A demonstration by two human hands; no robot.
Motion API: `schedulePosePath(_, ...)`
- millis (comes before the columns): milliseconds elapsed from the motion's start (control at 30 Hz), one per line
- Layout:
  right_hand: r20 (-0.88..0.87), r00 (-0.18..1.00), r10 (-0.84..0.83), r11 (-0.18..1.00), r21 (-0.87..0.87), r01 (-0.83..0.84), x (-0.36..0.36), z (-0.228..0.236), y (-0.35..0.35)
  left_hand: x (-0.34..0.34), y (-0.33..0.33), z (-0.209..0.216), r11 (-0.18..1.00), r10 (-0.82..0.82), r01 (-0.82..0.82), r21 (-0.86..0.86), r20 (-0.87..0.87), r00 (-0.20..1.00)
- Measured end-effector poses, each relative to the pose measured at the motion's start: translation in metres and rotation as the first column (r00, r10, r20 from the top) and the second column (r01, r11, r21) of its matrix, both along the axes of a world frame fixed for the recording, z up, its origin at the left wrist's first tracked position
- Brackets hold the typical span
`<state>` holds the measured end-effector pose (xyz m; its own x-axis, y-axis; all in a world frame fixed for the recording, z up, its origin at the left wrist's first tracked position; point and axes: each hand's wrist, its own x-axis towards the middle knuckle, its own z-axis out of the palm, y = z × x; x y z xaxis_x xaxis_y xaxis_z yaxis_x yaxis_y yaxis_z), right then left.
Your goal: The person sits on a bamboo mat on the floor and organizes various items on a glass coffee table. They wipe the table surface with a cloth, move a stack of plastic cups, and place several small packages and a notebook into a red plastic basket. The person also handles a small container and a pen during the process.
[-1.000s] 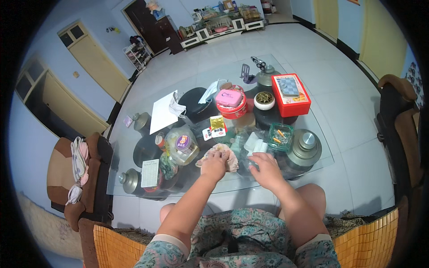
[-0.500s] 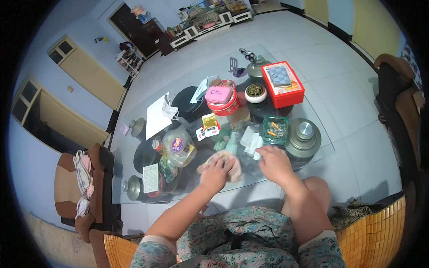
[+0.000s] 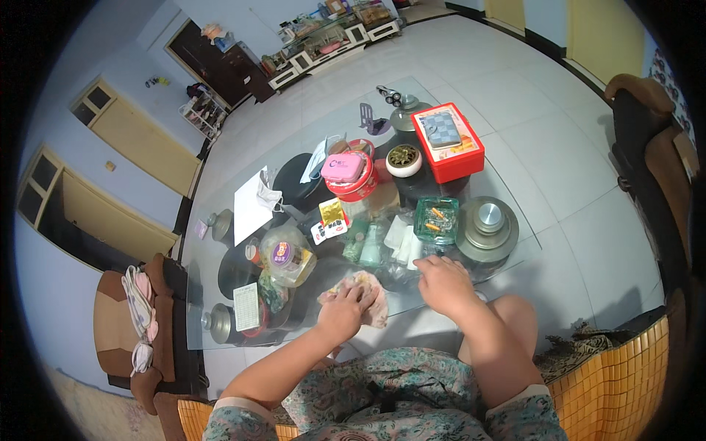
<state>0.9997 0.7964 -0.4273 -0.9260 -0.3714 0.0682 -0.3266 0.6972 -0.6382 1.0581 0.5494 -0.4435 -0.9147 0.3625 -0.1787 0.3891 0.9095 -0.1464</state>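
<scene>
My left hand (image 3: pixel 343 310) lies on a pale patterned cloth (image 3: pixel 373 298), its fingers pressing it against the near edge of the glass table (image 3: pixel 323 273). Some of the cloth spreads out past my fingers on the right. My right hand (image 3: pixel 446 285) rests at the same edge with its fingertips extended and nothing seen in it. Just beyond those fingertips are white packets (image 3: pixel 401 239) and crumpled clear plastic. A green glass ashtray (image 3: pixel 437 220) with cigarette butts sits farther back, next to a metal table support (image 3: pixel 488 228).
A clear plastic tub (image 3: pixel 288 257), small snack packets (image 3: pixel 330 221) and a green bottle (image 3: pixel 371 245) stand left of centre. Farther back are a red round tin (image 3: pixel 353 187) under a pink case (image 3: pixel 343 168), a white bowl (image 3: pixel 404 160) and a red box (image 3: pixel 454 162).
The whole view has shifted a little. My left hand and the cloth have slid slightly nearer to me. My right hand has drawn back a little from the white packets.
</scene>
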Motion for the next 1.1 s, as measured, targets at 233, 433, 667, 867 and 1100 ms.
schedulePosePath(233,0.072,0.996,0.051,0.998,0.04,-0.054,-0.006,0.004,-0.006,-0.13,0.053,-0.019,0.993,0.115,-0.113,0.03,-0.079,0.99)
schedulePosePath(433,0.064,0.996,0.054,0.998,0.023,-0.056,-0.018,-0.004,-0.021,-0.14,0.058,-0.012,0.986,0.167,-0.165,0.037,-0.07,0.983)
schedulePosePath(667,0.096,0.993,0.073,0.996,0.043,-0.078,-0.013,-0.004,-0.026,-0.018,0.003,-0.015,0.978,0.202,-0.199,0.064,-0.046,0.978)
schedulePosePath(867,0.071,0.991,0.113,0.99,0.081,-0.119,0.002,-0.01,-0.026,0.061,-0.133,-0.019,0.798,0.6,-0.603,-0.001,-0.086,0.795)
schedulePosePath(1100,0.075,0.992,0.101,0.99,0.092,-0.108,0.002,-0.009,-0.021,0.043,-0.114,-0.01,0.603,0.796,-0.794,0.077,-0.007,0.605)
